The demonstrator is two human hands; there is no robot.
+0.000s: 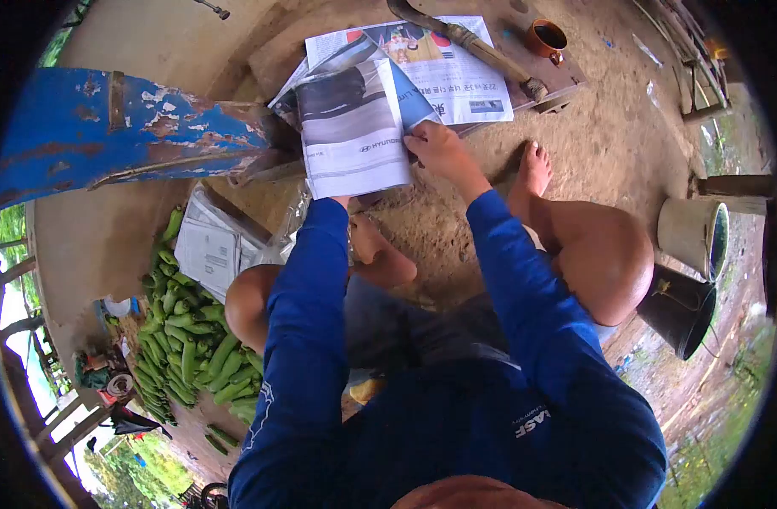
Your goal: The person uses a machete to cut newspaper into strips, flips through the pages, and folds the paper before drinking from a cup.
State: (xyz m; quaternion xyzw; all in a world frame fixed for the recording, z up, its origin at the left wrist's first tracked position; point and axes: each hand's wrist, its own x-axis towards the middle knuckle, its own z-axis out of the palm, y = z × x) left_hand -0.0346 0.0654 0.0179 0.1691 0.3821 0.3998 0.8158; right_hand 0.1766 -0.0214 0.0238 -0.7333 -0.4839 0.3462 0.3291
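Note:
A folded newspaper sheet [354, 127] with a car advertisement is raised over the near edge of a low wooden table. My right hand [439, 153] is closed at its right edge, fingers pinching the paper. Only a sliver of wrist shows of my left hand [342, 202]; the rest is behind the sheet, so its fingers are hidden. More newspaper [469, 85] lies flat on the table beyond. Across it rests a curved blade with a wooden handle [490, 58].
An orange-brown cup [547, 37] with dark liquid stands at the table's right. A peeling blue post-like piece [134, 127] juts in from the left. Many green vegetables [185, 331] are heaped at lower left beside stacked papers [210, 246]. Buckets [685, 233] stand at right.

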